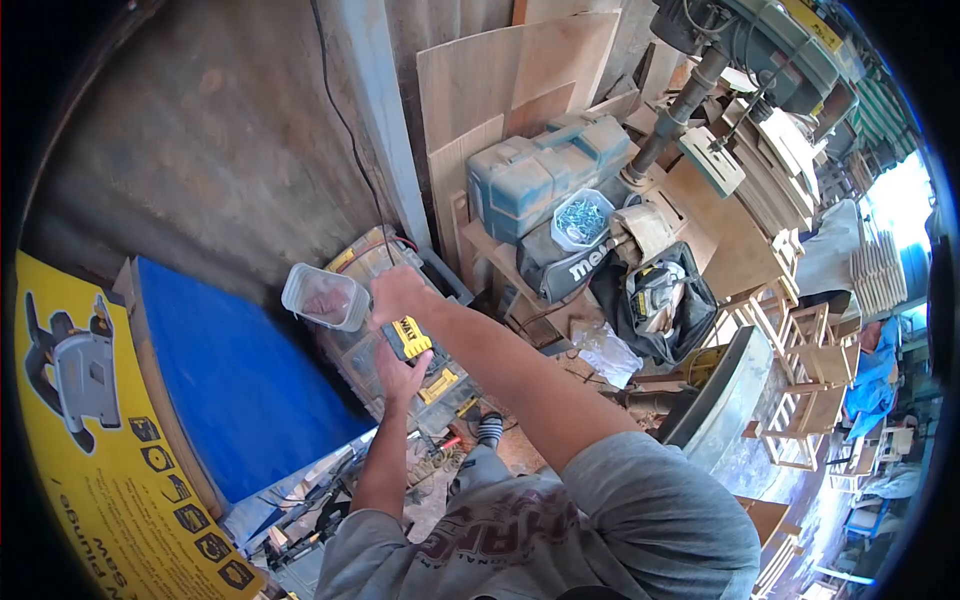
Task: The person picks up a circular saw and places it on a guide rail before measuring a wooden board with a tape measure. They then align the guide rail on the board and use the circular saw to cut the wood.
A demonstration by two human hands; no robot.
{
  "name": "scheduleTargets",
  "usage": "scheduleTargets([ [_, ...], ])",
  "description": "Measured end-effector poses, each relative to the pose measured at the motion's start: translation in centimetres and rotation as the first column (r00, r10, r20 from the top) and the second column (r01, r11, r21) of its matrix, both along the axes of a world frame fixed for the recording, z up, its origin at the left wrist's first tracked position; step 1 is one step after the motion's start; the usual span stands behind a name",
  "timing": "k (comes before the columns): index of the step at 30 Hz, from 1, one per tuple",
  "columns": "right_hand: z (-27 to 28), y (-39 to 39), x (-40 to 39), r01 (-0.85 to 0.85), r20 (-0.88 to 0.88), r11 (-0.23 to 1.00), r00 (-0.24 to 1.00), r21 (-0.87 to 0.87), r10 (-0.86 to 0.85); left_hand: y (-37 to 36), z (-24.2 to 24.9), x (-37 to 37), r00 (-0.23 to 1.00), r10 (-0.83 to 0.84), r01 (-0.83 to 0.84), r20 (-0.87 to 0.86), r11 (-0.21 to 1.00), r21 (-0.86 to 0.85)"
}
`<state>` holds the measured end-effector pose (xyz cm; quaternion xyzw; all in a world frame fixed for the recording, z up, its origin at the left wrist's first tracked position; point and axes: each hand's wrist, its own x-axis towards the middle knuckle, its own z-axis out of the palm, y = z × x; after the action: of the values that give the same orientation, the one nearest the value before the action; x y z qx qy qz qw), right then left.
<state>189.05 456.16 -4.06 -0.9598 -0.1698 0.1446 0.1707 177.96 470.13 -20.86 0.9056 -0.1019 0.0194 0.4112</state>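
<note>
My left hand (402,374) grips a yellow and black DeWalt battery pack (410,338) from below, its thumb along the yellow side. Just above the pack is my right hand (397,296), with its fingers curled closed and turned away from the camera. I cannot tell what is inside those fingers. A clear plastic tub (325,297) with some reddish contents stands beside my right knuckles and overlaps them in this view. Beneath both hands lies a clear-lidded organizer case (362,352) with yellow latches (438,386).
A blue-topped panel (240,370) and a yellow saw box (100,430) stand at left. Behind, a blue tool case (545,170), a tub of screws (582,220) and a black tool bag (665,300) crowd a shelf. A drill press (690,110) rises at upper right.
</note>
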Motion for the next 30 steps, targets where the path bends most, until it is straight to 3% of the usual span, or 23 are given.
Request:
scheduleTargets([
  [3,1.0,-0.5,0.5,-0.041,-0.021,0.998,0.999,0.052,0.042,0.5,2.6,-0.7,0.983,-0.025,0.010,0.179,0.996,0.086],
  [4,1.3,-0.9,0.3,0.020,-0.064,0.995,0.998,0.097,-0.013,1.0,2.0,-1.0,0.992,0.018,-0.033,0.125,0.993,0.111],
  [7,-0.4,-3.4,-0.7,0.147,-0.141,0.945,0.984,0.291,-0.110,2.5,1.9,-2.8,0.981,0.114,-0.108,0.160,0.993,-0.046],
  [8,-2.3,-5.0,-1.4,0.175,-0.076,0.874,0.985,0.453,-0.158,2.3,2.3,-3.6,0.954,0.252,-0.235,0.164,0.965,-0.118],
  [9,-3.0,-6.5,-2.3,0.251,-0.199,0.726,0.967,0.640,-0.159,1.8,3.1,-3.9,0.913,0.377,-0.347,0.155,0.919,-0.189],
  [10,-3.8,-8.2,-3.7,0.391,-0.386,0.520,0.914,0.760,-0.124,1.2,4.8,-2.7,0.894,0.415,-0.356,0.168,0.886,-0.297],
  [11,-3.7,-9.0,-6.2,0.583,-0.584,0.128,0.811,0.802,-0.034,0.6,6.6,-1.7,0.880,0.443,-0.350,0.171,0.849,-0.397],
  [12,-5.4,-10.2,-7.9,0.675,-0.664,-0.123,0.738,0.728,0.118,-0.2,8.7,-0.6,0.870,0.462,-0.330,0.171,0.804,-0.494],
  [13,-6.2,-10.8,-10.2,0.750,-0.713,-0.342,0.653,0.566,0.253,-1.3,12.0,1.8,0.828,0.456,-0.243,0.327,0.817,-0.523],
  [14,-5.2,-11.3,-12.5,0.724,-0.669,-0.499,0.666,0.475,0.330,-2.6,16.3,5.0,0.761,0.446,-0.151,0.472,0.829,-0.538],
  [15,-4.0,-11.7,-14.8,0.708,-0.629,-0.570,0.678,0.418,0.381,-3.5,21.2,7.4,0.779,0.393,-0.077,0.489,0.834,-0.546],
  [17,-5.0,-13.7,-18.4,0.676,-0.557,-0.627,0.713,0.387,0.426,-6.1,32.5,12.0,0.700,0.376,0.081,0.607,0.803,-0.590],
  [18,-4.9,-14.5,-20.4,0.664,-0.492,-0.662,0.731,0.348,0.474,-7.3,36.4,15.1,0.723,0.319,0.242,0.613,0.714,-0.657],
  [19,-4.6,-15.1,-22.6,0.651,-0.422,-0.696,0.747,0.304,0.514,-8.8,42.1,16.2,0.833,0.214,0.309,0.510,0.585,-0.750],
  [20,-5.9,-15.9,-25.0,0.628,-0.448,-0.740,0.748,0.241,0.489,-10.0,47.8,16.7,0.911,0.161,0.245,0.380,0.531,-0.811],
  [21,-8.4,-16.9,-27.5,0.596,-0.475,-0.784,0.748,0.175,0.463,-10.5,51.9,18.2,0.958,0.060,0.235,0.279,0.390,-0.890],
  [23,-13.9,-18.7,-32.6,0.499,-0.531,-0.866,0.743,0.034,0.407,-10.6,57.6,22.2,0.929,-0.344,0.108,0.138,-0.107,-0.988],
  [25,-19.0,-20.5,-36.7,0.468,-0.359,-0.876,0.842,0.114,0.403,-10.7,60.3,25.8,0.867,-0.451,0.008,0.214,-0.416,-0.909],
  [26,-19.1,-20.7,-38.6,0.357,-0.534,-0.931,0.803,0.074,0.266,-10.6,59.8,27.2,0.821,-0.452,0.090,0.347,-0.499,-0.862],
  [29,-6.2,-18.6,-43.5,0.182,-0.545,-0.960,0.838,0.211,0.039,-11.7,59.9,26.2,0.949,-0.244,0.091,0.198,-0.391,-0.916],
  [30,-7.6,-19.8,-45.4,0.144,-0.575,-0.982,0.817,0.121,0.049,-10.7,59.2,27.6,0.831,-0.426,0.152,0.357,-0.443,-0.883],
])
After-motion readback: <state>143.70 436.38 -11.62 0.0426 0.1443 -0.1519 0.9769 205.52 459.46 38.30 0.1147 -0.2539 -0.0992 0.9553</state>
